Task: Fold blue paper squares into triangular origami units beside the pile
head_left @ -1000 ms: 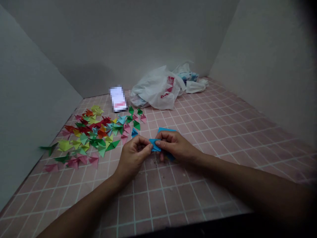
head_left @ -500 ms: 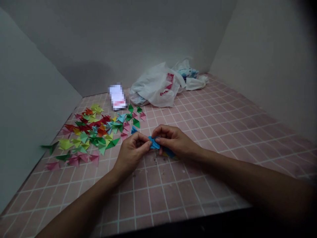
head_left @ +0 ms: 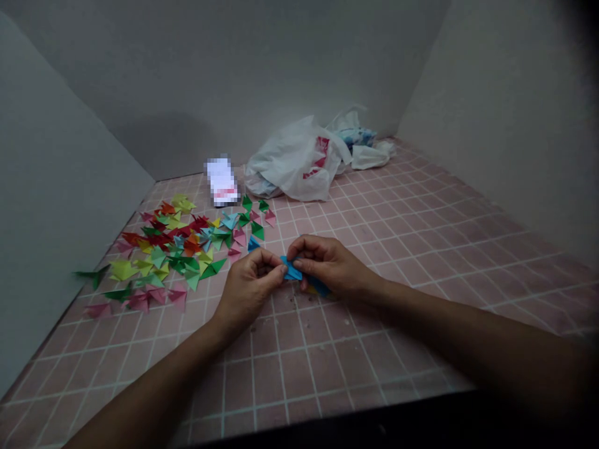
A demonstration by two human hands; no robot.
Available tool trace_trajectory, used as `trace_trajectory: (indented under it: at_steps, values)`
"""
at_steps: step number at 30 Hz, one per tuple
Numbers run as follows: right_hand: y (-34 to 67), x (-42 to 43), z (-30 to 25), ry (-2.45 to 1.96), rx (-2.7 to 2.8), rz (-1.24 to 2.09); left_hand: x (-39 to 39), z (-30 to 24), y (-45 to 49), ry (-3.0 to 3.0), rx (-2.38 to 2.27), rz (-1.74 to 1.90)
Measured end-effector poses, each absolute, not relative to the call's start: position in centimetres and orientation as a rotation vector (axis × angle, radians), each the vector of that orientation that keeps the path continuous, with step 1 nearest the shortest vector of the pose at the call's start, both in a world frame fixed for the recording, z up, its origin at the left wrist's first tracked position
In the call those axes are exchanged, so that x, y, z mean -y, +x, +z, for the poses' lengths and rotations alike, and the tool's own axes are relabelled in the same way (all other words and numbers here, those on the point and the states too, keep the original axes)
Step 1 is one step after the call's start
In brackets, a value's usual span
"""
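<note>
A small folded piece of blue paper [head_left: 292, 269] is held between both hands, just above the table. My left hand [head_left: 255, 277] pinches its left end between thumb and fingertips. On the opposite side, the thumb and curled fingers of my right hand [head_left: 327, 265] close on the paper. Darker blue paper [head_left: 320, 287] with a bit of yellow lies below my right hand, partly hidden by it. Beyond my left hand sits a blue folded paper piece [head_left: 253, 244]. Left of it spreads a pile of folded paper cranes [head_left: 187, 246] in red, green, yellow, pink and light blue.
The table [head_left: 402, 224] has a pink cloth with a white grid. A lit phone [head_left: 222, 182] with a blurred screen is behind the cranes. White plastic bags [head_left: 297, 162] with red print lie at the back. Grey walls [head_left: 37, 187] enclose three sides.
Both hands keep their pinch on the blue paper and have hardly moved. The view has shifted very slightly.
</note>
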State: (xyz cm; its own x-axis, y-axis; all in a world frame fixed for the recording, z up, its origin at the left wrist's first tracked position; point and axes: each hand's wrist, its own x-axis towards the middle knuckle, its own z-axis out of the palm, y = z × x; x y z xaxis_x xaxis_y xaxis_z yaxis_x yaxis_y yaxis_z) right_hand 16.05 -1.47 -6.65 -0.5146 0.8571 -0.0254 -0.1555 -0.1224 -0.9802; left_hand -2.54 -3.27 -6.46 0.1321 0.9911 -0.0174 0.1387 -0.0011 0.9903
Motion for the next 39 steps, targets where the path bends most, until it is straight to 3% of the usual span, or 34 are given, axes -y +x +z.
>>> trace_trajectory:
  at_steps: [39]
  values:
    - [15.3, 1.8, -7.4, -0.993, 1.382, 1.802, 3.6, -6.1, -2.3, 1.317, -1.275, 1.154]
